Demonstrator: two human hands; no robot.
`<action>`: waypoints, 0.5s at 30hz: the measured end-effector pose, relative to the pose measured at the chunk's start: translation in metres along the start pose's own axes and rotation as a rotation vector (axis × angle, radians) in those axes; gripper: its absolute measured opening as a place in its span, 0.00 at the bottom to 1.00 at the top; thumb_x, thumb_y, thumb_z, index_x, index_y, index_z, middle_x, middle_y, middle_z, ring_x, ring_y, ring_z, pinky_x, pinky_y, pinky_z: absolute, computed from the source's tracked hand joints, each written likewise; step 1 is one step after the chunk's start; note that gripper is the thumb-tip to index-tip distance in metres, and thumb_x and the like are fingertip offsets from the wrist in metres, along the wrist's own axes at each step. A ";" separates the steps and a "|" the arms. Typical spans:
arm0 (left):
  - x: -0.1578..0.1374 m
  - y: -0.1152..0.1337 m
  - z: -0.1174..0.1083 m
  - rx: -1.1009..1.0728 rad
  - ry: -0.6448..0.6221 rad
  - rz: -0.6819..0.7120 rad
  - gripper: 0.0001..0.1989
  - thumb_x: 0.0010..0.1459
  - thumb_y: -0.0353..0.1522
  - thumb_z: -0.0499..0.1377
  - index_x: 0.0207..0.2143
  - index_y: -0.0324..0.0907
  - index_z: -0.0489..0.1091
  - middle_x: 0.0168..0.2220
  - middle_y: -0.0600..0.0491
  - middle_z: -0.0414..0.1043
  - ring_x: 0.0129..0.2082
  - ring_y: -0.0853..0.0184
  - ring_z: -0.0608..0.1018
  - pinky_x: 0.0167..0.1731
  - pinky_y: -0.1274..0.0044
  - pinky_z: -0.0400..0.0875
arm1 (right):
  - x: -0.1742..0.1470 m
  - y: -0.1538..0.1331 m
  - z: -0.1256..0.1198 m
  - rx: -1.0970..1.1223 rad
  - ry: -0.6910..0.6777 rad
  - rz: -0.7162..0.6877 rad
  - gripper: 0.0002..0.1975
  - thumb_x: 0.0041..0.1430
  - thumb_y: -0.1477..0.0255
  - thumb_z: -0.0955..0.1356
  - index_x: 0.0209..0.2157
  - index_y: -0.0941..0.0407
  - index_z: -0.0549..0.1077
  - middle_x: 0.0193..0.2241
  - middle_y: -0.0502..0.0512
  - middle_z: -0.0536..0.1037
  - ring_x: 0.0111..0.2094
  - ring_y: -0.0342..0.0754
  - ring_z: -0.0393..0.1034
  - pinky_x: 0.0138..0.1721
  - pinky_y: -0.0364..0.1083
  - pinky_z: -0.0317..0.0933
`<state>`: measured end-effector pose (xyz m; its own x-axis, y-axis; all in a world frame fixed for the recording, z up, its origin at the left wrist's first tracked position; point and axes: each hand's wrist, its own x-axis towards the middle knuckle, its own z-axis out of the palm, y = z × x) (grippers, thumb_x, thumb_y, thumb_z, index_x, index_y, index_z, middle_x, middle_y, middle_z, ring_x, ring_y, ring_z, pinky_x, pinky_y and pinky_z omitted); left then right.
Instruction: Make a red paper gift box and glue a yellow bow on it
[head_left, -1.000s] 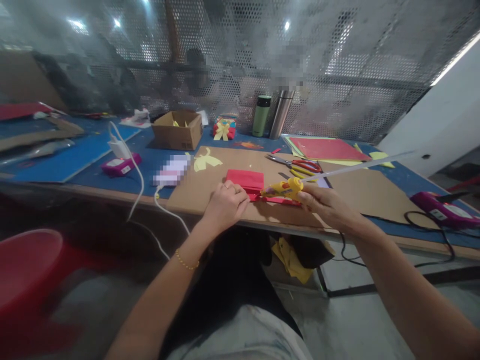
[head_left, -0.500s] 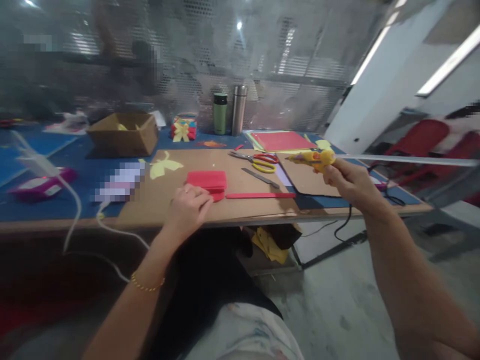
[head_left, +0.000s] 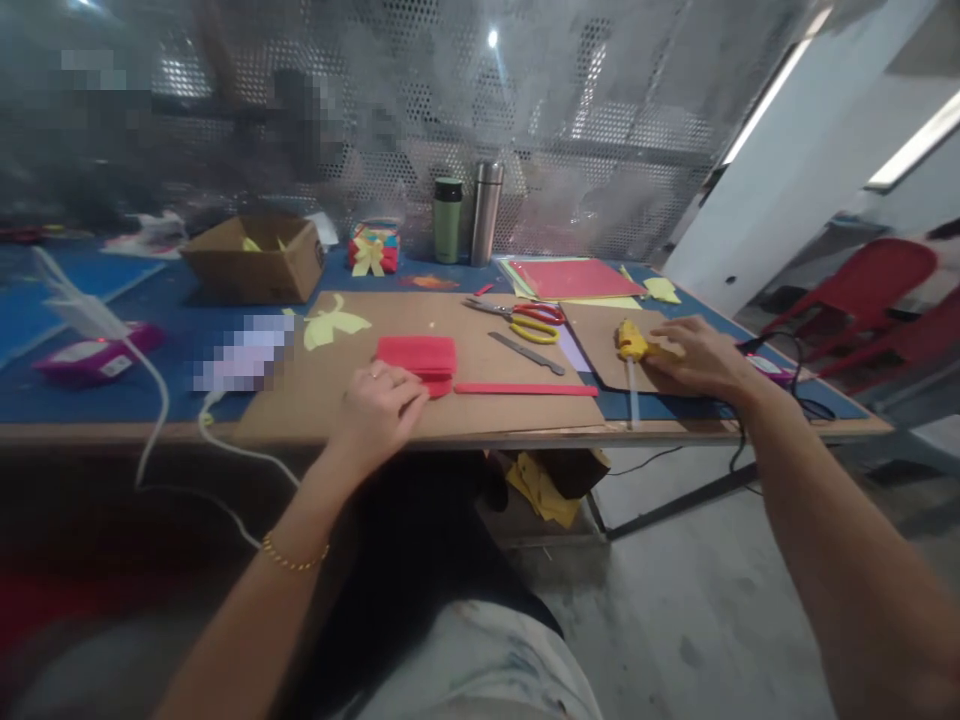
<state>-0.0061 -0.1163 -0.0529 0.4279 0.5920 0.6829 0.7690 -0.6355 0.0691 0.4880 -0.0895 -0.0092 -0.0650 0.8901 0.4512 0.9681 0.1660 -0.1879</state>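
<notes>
Strip [head_left: 526,390] is lying lengthwise left-right, nearer left hand [head_left: 381,405], which is pinching red piece [head_left: 416,355]; right hand [head_left: 697,352] is touching glue gun [head_left: 631,341], can't tell if clamped.

Your left hand [head_left: 382,408] touching near-left edge of red folded piece [head_left: 417,357]. Your right hand [head_left: 701,352] at handle of yellow glue gun [head_left: 631,342], over right cardboard sheet [head_left: 589,335]. Red strip [head_left: 525,390] between, near side; metal blade [head_left: 529,353] beyond strip. Far: green tumbler [head_left: 448,225], left of steel flask [head_left: 487,215].
</notes>
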 end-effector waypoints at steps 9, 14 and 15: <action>0.000 0.005 -0.003 -0.012 -0.056 -0.041 0.15 0.72 0.33 0.55 0.37 0.44 0.81 0.40 0.47 0.84 0.42 0.56 0.78 0.43 0.62 0.65 | -0.007 -0.166 0.018 0.287 -0.124 -0.591 0.13 0.74 0.65 0.65 0.44 0.52 0.82 0.46 0.63 0.83 0.48 0.58 0.77 0.51 0.57 0.69; 0.000 0.007 -0.004 -0.004 -0.094 -0.040 0.15 0.73 0.34 0.55 0.39 0.43 0.81 0.42 0.46 0.84 0.43 0.57 0.77 0.45 0.63 0.65 | -0.003 -0.190 0.058 0.245 -0.142 -0.718 0.14 0.76 0.66 0.64 0.44 0.55 0.81 0.42 0.63 0.83 0.44 0.56 0.76 0.47 0.54 0.69; -0.001 0.008 -0.005 -0.003 -0.099 -0.042 0.15 0.73 0.34 0.55 0.39 0.43 0.81 0.42 0.46 0.83 0.43 0.57 0.77 0.45 0.63 0.65 | -0.002 -0.189 0.062 0.214 -0.129 -0.730 0.16 0.77 0.67 0.62 0.43 0.55 0.81 0.41 0.63 0.82 0.43 0.56 0.75 0.46 0.53 0.68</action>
<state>-0.0025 -0.1238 -0.0494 0.4405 0.6643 0.6039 0.7860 -0.6104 0.0982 0.2900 -0.0969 -0.0286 -0.7094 0.5639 0.4229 0.6019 0.7968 -0.0528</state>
